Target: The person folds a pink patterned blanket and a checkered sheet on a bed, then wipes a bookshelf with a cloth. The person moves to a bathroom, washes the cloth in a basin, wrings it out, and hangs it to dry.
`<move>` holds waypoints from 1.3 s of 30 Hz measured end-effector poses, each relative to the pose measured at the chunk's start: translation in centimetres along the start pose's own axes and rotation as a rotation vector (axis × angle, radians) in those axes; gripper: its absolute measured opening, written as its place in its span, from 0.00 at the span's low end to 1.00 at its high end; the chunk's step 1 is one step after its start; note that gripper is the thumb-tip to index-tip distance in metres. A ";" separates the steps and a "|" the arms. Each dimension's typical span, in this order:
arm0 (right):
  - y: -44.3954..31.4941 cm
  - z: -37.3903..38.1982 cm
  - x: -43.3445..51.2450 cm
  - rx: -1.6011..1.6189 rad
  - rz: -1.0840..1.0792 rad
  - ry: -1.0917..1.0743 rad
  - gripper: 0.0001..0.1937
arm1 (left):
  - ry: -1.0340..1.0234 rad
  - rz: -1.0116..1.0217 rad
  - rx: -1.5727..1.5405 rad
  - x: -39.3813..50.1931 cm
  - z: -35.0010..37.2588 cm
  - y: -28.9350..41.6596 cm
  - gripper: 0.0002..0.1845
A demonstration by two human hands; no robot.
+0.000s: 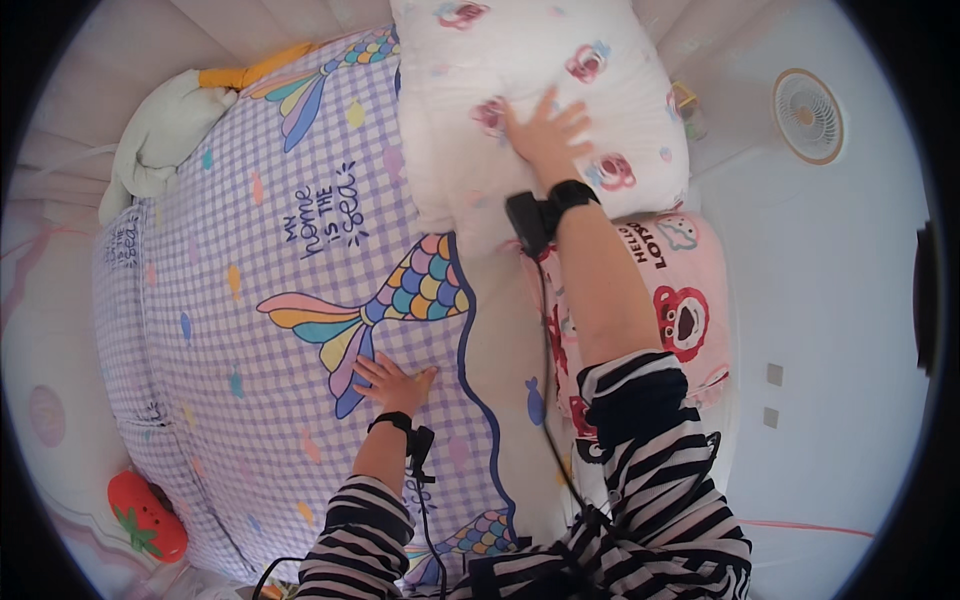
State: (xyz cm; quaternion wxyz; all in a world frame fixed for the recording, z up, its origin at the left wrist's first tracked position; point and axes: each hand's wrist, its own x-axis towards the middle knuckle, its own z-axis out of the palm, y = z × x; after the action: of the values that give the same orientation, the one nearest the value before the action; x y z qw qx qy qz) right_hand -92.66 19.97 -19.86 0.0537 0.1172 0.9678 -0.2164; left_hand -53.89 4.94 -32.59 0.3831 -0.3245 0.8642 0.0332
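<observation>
My right hand (551, 139) rests with spread fingers on a plump white pillow (517, 67) printed with pink bears and holds nothing. Below it, my left hand (394, 384) lies palm down on a purple-and-white gingham bed cover (262, 247), over a colourful mermaid-tail print. The fingers of that hand are apart, too. Under the lower right corner of the white pillow, a pink pillow (694, 262) with a bear print and lettering is partly hidden by my right forearm. Between cover and pillows shows a strip of pale bedding (502, 337).
A white goose plush (161, 131) with orange parts lies at the upper left. At the lower left sits a red strawberry-shaped plush (146, 517). Pale curtains (97, 75) border the bed. A round fan (808, 116) is at the right. Black cables (551, 427) run from both my wrists.
</observation>
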 end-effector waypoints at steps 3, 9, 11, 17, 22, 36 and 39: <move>-1.5 3.5 -1.7 0.083 -0.227 -0.006 0.54 | 0.007 -0.007 -0.031 0.1 0.4 0.0 0.65; 4.9 -4.5 -2.7 0.151 -0.689 -0.431 0.42 | 0.012 0.007 -0.013 0.2 0.7 -0.2 0.65; 10.9 -8.8 -0.5 0.393 -0.812 -0.046 0.30 | 0.017 0.001 -0.031 0.2 0.6 -0.3 0.65; 26.1 -9.4 4.4 -0.367 -0.327 0.108 0.50 | -0.017 -0.007 -0.041 0.3 0.5 -0.3 0.64; 25.0 -9.2 5.7 -0.084 -0.392 0.271 0.29 | -0.024 -0.008 -0.023 0.5 0.3 -0.2 0.63; 20.8 -11.8 -10.5 -0.244 -0.635 0.209 0.21 | 0.066 0.018 -0.063 0.5 0.8 -0.5 0.63; 13.1 -4.7 -17.4 0.097 -0.907 0.130 0.29 | 0.125 0.018 -0.066 0.5 1.8 -0.6 0.63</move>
State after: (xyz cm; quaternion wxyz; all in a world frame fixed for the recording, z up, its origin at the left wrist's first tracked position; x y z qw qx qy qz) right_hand -72.81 29.96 -18.23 -0.1126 -0.3023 0.9114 -0.2554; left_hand -52.66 4.77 -34.10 0.3171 -0.3308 0.8877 0.0447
